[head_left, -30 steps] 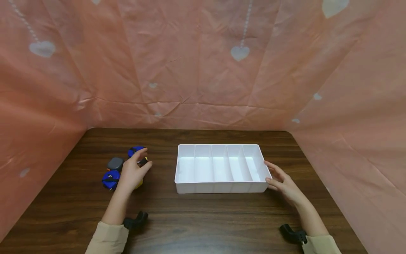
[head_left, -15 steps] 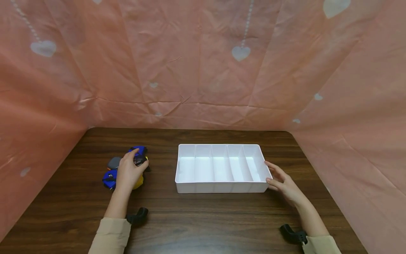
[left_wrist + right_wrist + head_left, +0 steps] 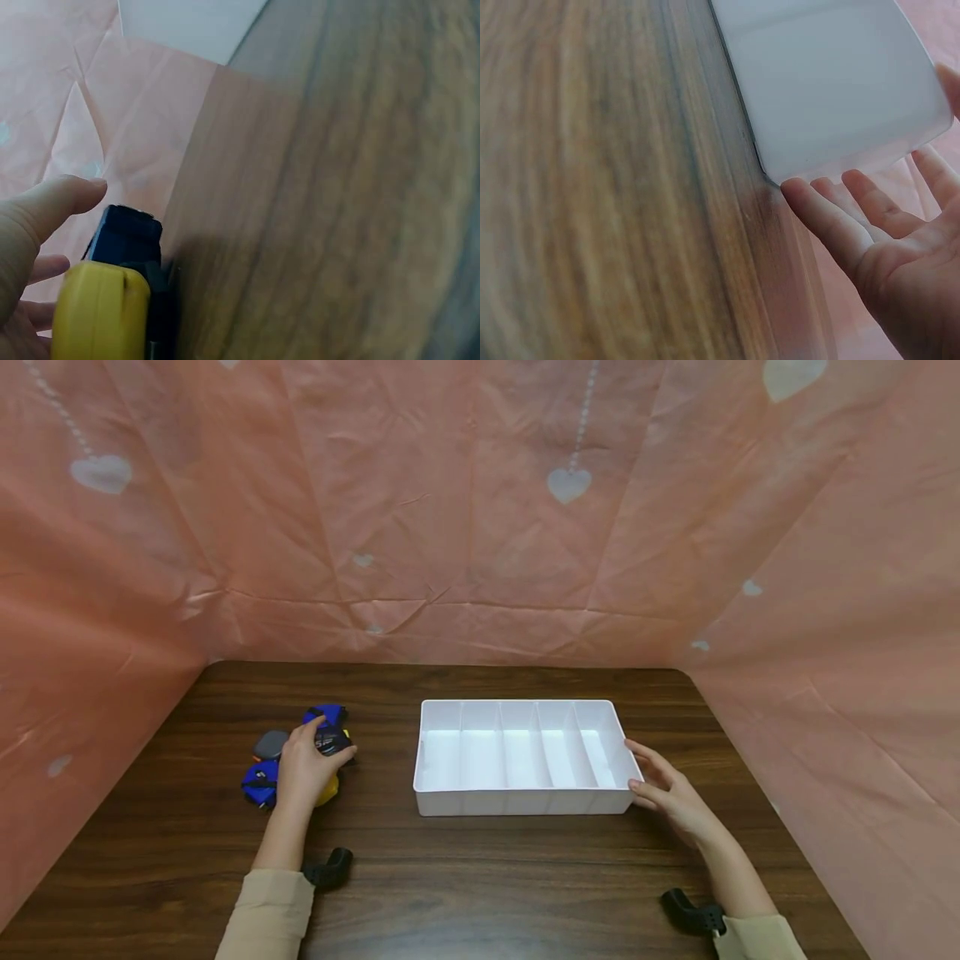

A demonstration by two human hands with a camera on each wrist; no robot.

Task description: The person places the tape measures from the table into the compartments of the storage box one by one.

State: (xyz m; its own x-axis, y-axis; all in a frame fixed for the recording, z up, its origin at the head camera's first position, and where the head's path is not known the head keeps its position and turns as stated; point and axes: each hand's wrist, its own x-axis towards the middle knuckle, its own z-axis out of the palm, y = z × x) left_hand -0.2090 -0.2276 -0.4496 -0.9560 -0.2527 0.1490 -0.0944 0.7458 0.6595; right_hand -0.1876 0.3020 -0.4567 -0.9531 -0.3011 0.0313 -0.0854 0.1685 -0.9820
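Note:
My left hand [image 3: 302, 767] spreads over a black tape measure [image 3: 331, 741], fingers on one side and thumb on the other. In the left wrist view the straight thumb looks apart from a dark tape measure [image 3: 126, 234], behind a yellow tape measure [image 3: 99, 311]. Around this hand lie a far blue tape measure [image 3: 324, 713], a grey tape measure [image 3: 270, 744] and a nearer blue tape measure [image 3: 259, 782]. My right hand [image 3: 678, 806] rests against the right end of a white divided box [image 3: 525, 802], its extended fingers touching the wall and the thumb by the near corner.
Several compartments run across the box, side by side, with bare white floors. Brown wood-grain tabletop [image 3: 480, 877] surrounds it. Pink cloth [image 3: 465, 527] with pale hearts hangs behind the table and along both sides. A black wrist mount [image 3: 330, 869] sits at each sleeve.
My left hand has shifted slightly toward the near side and settled around the black tape measure, its thumb moving a little. The right hand and box stay in place.

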